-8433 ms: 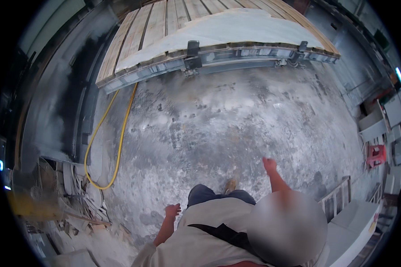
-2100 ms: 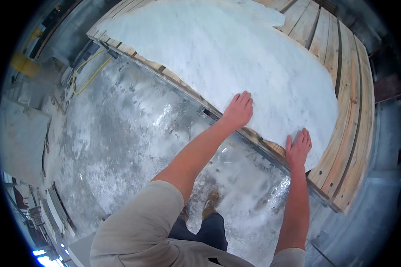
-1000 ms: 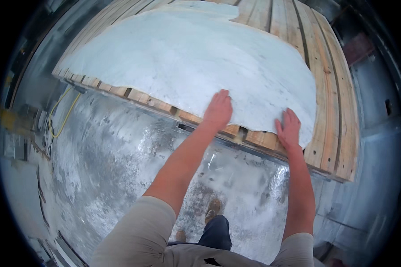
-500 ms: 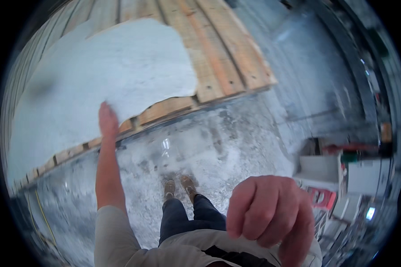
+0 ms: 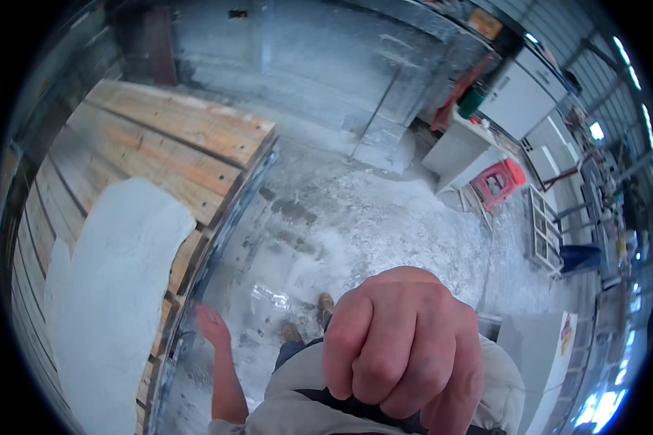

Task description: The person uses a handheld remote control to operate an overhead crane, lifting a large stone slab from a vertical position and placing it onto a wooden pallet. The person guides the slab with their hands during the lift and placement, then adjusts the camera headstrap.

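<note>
My left hand (image 5: 214,326) hangs at the left beside a low platform of wooden planks (image 5: 189,134), its fingers loosely stretched and holding nothing visible. A smooth white sheet (image 5: 123,261) with an irregular, wavy outline lies flat over the planks; its near edge is a short way left of that hand, apart from it. My right hand (image 5: 406,341) is raised close in front of my body, large in the head view. Its fingers are curled into a fist, knuckles up, and the palm is hidden, so whatever it may hold does not show.
The floor (image 5: 319,210) is grey, whitish in patches and shiny. Towards the far right stand a red plastic stool (image 5: 499,183), a white cabinet (image 5: 522,98) and a white-barred frame (image 5: 543,230). A white box-like unit (image 5: 537,355) stands close at my right.
My view has swung to the right, bringing more of the floor and cabinets in. My left hand has come off the white sheet to beside the platform. My right hand stays curled.
</note>
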`<state>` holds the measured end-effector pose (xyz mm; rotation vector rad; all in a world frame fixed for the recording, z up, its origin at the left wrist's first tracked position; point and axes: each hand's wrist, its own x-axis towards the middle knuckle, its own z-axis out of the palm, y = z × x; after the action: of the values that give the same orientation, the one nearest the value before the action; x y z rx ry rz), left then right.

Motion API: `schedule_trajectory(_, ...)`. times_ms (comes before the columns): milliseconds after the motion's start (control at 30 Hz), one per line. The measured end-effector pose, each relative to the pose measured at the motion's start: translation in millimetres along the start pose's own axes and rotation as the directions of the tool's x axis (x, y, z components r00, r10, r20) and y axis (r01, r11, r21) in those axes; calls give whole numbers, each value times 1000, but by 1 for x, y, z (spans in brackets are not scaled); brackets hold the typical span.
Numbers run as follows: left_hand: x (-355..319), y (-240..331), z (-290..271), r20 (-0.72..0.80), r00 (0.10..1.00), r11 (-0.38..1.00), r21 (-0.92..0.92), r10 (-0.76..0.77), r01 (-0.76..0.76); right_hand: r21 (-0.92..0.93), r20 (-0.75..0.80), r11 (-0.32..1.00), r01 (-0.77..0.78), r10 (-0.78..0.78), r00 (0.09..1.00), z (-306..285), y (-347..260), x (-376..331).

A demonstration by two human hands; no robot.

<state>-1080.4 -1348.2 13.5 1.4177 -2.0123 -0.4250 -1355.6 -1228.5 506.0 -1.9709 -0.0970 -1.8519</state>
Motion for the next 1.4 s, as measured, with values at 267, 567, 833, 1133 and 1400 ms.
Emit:
schedule_trajectory(267,24,129,86,113,987,983,-156,115,-97,-128,9,984,121,-121,993,-71,-99,-1)
schedule_trajectory(567,88,276,193,247,944,958,-239,220,-161,-348,-72,917,194,-233,970,-206,-196,-7)
schedule_trajectory(833,100,316,257,333,927,983,-107,176,-148,-434,-5,861,265,-297,955,-320,-221,-25)
schedule_trajectory(1133,170,363,395,495,861,993,-42,114,-108,-558,-48,827,69,-115,992,-452,-228,-30)
schedule_trajectory(1400,299,511,522,690,654,950,-209,311,-231,-923,-192,359,-141,-109,975,-678,-222,-36)
